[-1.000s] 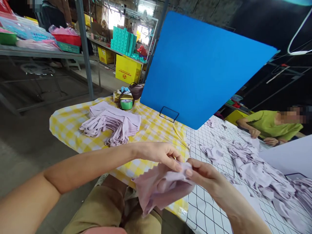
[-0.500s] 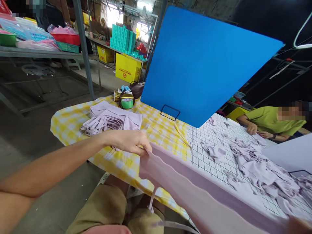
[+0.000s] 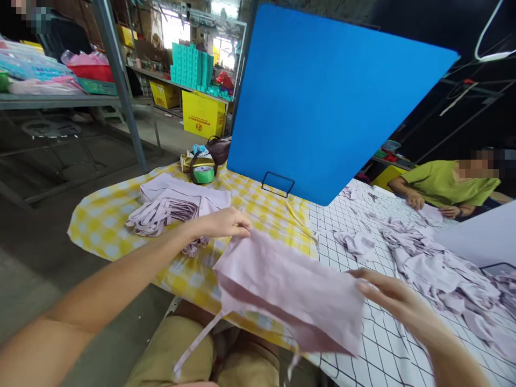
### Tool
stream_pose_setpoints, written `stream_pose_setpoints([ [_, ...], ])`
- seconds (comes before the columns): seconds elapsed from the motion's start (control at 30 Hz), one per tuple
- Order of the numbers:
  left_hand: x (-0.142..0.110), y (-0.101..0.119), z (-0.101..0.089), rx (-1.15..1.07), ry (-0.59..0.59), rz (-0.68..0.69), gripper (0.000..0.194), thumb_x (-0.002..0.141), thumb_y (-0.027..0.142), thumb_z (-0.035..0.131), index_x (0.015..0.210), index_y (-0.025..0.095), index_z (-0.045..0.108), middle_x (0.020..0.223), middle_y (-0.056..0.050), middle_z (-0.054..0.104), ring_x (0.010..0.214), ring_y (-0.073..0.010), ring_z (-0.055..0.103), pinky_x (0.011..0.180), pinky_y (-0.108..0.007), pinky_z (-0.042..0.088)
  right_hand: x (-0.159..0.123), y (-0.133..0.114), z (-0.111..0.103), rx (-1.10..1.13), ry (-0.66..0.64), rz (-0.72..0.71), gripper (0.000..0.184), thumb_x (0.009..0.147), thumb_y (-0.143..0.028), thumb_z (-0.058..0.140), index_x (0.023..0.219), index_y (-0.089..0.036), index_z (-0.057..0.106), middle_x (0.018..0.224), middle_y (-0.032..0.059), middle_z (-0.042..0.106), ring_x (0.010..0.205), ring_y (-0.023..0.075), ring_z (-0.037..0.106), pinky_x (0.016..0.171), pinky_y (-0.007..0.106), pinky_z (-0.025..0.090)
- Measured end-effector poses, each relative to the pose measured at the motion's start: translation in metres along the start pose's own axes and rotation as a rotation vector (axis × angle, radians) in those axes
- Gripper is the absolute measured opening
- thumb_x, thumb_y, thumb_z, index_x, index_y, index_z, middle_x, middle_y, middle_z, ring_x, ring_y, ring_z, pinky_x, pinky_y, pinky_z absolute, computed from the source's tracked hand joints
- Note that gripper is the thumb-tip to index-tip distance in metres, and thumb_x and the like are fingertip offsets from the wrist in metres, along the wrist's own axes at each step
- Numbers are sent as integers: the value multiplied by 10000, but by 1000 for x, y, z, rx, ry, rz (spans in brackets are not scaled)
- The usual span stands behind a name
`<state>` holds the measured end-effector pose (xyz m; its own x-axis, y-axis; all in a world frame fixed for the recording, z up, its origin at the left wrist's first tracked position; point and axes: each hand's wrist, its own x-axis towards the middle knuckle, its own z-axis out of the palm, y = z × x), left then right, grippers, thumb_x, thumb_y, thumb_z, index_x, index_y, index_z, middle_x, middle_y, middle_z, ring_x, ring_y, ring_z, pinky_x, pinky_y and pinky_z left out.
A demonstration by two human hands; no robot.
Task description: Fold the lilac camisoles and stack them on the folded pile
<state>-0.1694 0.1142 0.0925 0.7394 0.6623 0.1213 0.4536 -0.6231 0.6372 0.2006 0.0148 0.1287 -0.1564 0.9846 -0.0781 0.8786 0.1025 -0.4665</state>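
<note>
Between my hands hangs a pale lilac fabric garment piece with thin straps dangling from its lower edge. My left hand is closed, pinching its upper left corner. Thumb and fingers of my right hand are closed on its upper right corner. The cloth sags over the table's front edge, above my lap. Left of it, beside my left wrist, a stack of folded lilac pieces lies on the yellow checked tablecloth, with bunched straps at its front.
A large blue board stands in a black wire holder. Behind the stack are green tape and a dark bag. Loose lilac pieces lie on the white grid cloth. A co-worker in a green shirt handles cloth across the table.
My right hand has come inward from the lower right edge, so the stretched cloth is now slack and shorter across. My left hand has risen slightly, still holding its corner.
</note>
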Motion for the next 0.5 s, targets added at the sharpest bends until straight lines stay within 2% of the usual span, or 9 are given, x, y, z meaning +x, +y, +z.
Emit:
stream_pose_setpoints([
  [0.03,10,-17,17,65,3,-67,214,823,240,490,674,140,608,662,-3,574,635,-112,509,600,-205,347,17,5,17,30,-100,-3,437,782,-595,415,653,-215,587,758,60,627,707,193,579,619,283,472],
  [0.07,19,-31,32,108,-7,-138,193,800,215,515,641,142,599,626,2,563,617,-115,503,596,-209,343,32,12,35,31,-145,2,425,789,-575,399,631,-210,551,691,42,602,637,175,549,573,277,449],
  [0.13,31,-52,56,126,-8,-181,184,779,175,526,611,145,593,591,1,563,606,-125,509,597,-218,348,56,26,67,-13,-149,27,389,773,-539,410,564,-213,440,570,-3,513,528,138,458,493,255,382],
  [0.2,38,-64,67,125,17,-207,127,769,153,533,675,150,618,663,-15,609,669,-147,543,638,-229,372,70,39,88,-60,-105,32,364,758,-506,421,544,-220,356,518,-32,440,493,119,392,466,242,332],
  [0.27,43,-69,68,121,55,-235,106,765,146,541,812,156,636,806,-35,647,776,-169,571,706,-243,397,78,48,97,-84,-60,32,345,754,-485,426,551,-223,332,516,-39,422,494,117,377,465,238,315],
  [0.4,56,-80,63,110,101,-278,264,739,123,570,1000,155,591,1023,-61,618,943,-188,564,823,-262,414,94,58,94,-108,13,32,301,763,-464,424,582,-226,389,550,-20,475,525,140,439,500,254,359],
  [0.5,64,-89,73,133,160,-307,466,711,73,570,1163,156,492,1142,-87,535,1036,-199,521,879,-286,413,107,61,100,-131,87,44,220,763,-423,437,731,-214,501,745,45,579,640,188,537,589,305,426],
])
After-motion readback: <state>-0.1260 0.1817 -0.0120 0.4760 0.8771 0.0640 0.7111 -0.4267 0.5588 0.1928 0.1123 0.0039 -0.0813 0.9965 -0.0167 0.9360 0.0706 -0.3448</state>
